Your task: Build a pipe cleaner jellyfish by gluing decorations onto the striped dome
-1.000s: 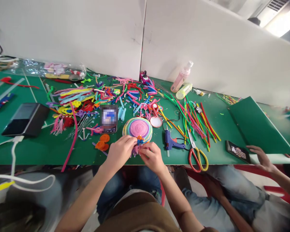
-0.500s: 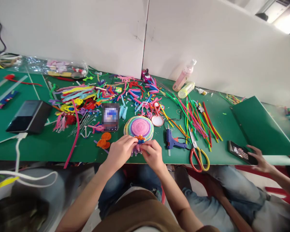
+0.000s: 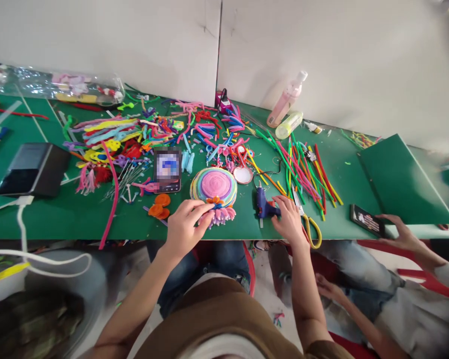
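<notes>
My left hand (image 3: 185,225) rests at the table's near edge, fingers curled on a small pink fringed pipe-cleaner piece (image 3: 221,215) with an orange flower on top. Just beyond it lies a round coiled disc (image 3: 213,185) in pink, purple and yellow rings. My right hand (image 3: 290,219) has reached right to the blue glue gun (image 3: 264,206) and its fingers touch the gun's handle. Scissors with red and yellow handles (image 3: 310,227) lie partly under that hand.
Heaps of coloured pipe cleaners (image 3: 157,134) and long sticks (image 3: 303,169) cover the green table (image 3: 60,217). A phone (image 3: 167,169), a black box (image 3: 32,169), a pink spray bottle (image 3: 286,99) and a green board (image 3: 400,184) lie around. Another person's hand (image 3: 400,232) touches a phone (image 3: 366,219) at right.
My right hand left the pink fringed piece and moved right to the glue gun. My left hand stayed on the piece. The view shifted slightly downward.
</notes>
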A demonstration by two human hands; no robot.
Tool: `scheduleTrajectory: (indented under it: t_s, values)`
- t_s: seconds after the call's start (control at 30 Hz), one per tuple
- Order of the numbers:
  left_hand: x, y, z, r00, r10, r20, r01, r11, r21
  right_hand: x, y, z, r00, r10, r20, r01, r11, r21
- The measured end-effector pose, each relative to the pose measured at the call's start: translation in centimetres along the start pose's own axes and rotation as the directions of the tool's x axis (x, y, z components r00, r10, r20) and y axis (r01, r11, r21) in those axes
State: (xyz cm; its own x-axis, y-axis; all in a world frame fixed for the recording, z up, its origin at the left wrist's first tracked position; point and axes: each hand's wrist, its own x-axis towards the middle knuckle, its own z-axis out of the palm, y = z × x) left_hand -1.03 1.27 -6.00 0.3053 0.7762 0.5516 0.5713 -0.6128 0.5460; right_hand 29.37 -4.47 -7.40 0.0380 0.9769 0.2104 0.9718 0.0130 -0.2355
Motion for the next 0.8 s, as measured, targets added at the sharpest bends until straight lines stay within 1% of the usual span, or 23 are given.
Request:
scheduleTrajectory:
  t_s: [0.03,0.1,0.17,0.27,0.33,0.4,0.47,0.57,0.6,0.67,0.73,0.8]
  values:
    - [-0.2,0.2,0.0,1.0,0.011,0.01,-0.011,1.0,0.013,0.2,0.9,0.0,0.996,-0.009,0.086,0.013,0.998,-0.054]
    - [-0.6,0.4,0.2,0.999,0.02,0.036,-0.022,0.999,0.049,1.0,1.9,0.2,0.976,-0.038,0.212,0.064,0.991,-0.117]
    - [-1.0,0.6,0.4,0.999,0.013,0.046,-0.016,0.998,0.054,1.8,1.8,0.6,0.957,-0.06,0.284,0.106,0.983,-0.149]
    - [-1.4,0.8,0.6,0.999,-0.002,0.045,0.001,1.0,0.023,2.7,1.4,0.6,0.939,-0.094,0.331,0.145,0.981,-0.131]
    - [-1.4,0.8,0.6,0.999,-0.031,0.033,0.031,1.0,-0.001,2.9,1.5,0.3,0.94,-0.127,0.317,0.157,0.985,-0.071]
    - [-0.9,0.6,0.4,0.996,-0.084,0.009,0.084,0.996,-0.019,2.9,2.0,-0.4,0.954,-0.151,0.259,0.156,0.988,0.001]
    - [0.0,0.2,0.0,0.995,-0.094,0.027,0.094,0.996,-0.003,2.7,2.6,-1.0,0.968,-0.164,0.19,0.155,0.986,0.06]
    - [1.6,-0.2,-0.7,0.985,0.017,0.169,-0.033,0.995,0.095,2.5,2.8,-1.8,0.982,-0.152,0.111,0.137,0.982,0.13]
    - [2.0,-0.3,-0.9,0.975,0.048,0.219,-0.076,0.989,0.124,2.5,2.5,-2.0,0.986,-0.144,0.09,0.128,0.978,0.162]
    - [2.7,-0.3,-1.1,0.956,0.069,0.284,-0.119,0.979,0.165,2.4,1.5,-2.4,0.989,-0.136,0.057,0.118,0.961,0.252]
    - [3.0,-0.1,-1.1,0.947,0.058,0.317,-0.12,0.977,0.178,2.5,0.0,-2.8,0.986,-0.161,0.039,0.136,0.923,0.361]
    - [3.0,0.1,-0.9,0.945,0.034,0.324,-0.096,0.979,0.177,2.5,-1.5,-3.3,0.976,-0.214,0.044,0.171,0.873,0.456]
